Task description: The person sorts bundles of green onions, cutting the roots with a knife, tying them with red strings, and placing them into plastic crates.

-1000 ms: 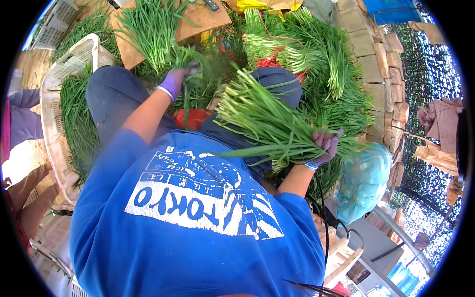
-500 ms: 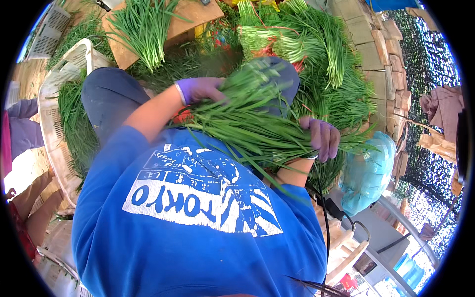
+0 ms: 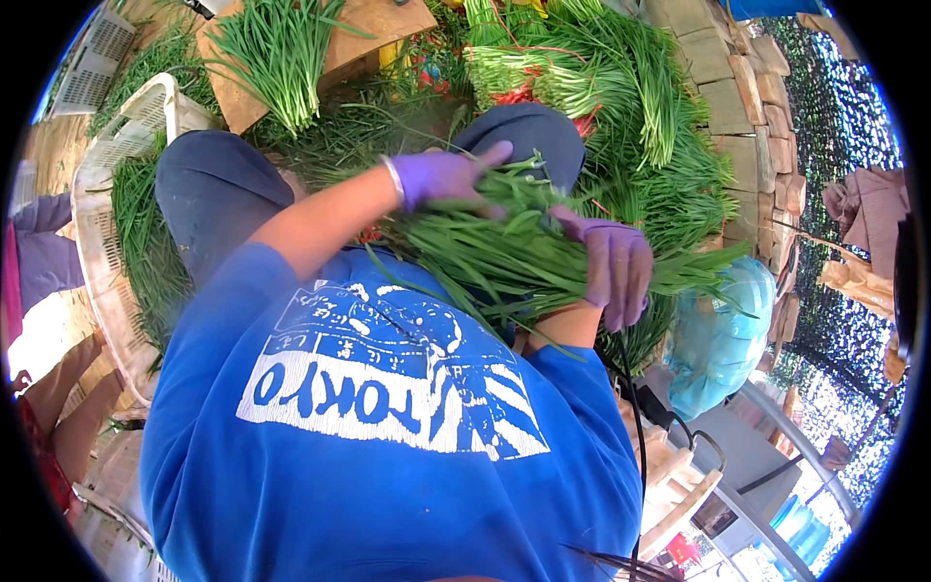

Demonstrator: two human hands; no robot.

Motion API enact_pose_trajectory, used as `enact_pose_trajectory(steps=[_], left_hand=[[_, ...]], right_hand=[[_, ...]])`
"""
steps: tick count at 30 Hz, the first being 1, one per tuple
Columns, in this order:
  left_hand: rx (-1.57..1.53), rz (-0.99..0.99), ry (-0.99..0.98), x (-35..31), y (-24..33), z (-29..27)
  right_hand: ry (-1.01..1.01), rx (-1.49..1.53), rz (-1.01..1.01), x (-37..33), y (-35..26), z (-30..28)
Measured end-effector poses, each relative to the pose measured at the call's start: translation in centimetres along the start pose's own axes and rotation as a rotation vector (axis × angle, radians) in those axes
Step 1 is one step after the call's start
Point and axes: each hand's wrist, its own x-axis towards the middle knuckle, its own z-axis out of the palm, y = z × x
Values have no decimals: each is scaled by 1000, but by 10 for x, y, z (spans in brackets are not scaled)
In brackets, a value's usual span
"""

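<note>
A loose bundle of long green garlic chives (image 3: 514, 257) lies across my lap, its leaf tips spreading right. My right hand (image 3: 619, 270), in a purple glove, is closed round the bundle at the right, fingers wrapped over it. My left hand (image 3: 441, 182), also in a purple glove, reaches onto the bundle's upper left part. Its thumb stands apart and the fingers lie over the leaves, somewhat blurred. The bundle's pale cut ends point up between the two hands.
Tied chive bundles (image 3: 562, 82) with red bands are piled ahead right. More chives (image 3: 281, 58) lie on a wooden board (image 3: 402, 24). A white plastic crate (image 3: 97, 223) stands left, a tied turquoise bag (image 3: 718, 335) right. A brick edge (image 3: 742, 155) borders the pile.
My left hand has moved right, onto the bundle. My right hand has shifted slightly left and down, still gripping. The bundle's upper ends have bunched up between both hands.
</note>
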Motion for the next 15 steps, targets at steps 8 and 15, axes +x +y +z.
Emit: enact_pose_trajectory(steps=[8, 15], left_hand=[[541, -283, 202, -6, -18, -5], [681, -727, 45, -81, -117, -69]], right_hand=[[-45, 6, 119, 20, -2, 21], [-150, 160, 166, 21, 0, 33]])
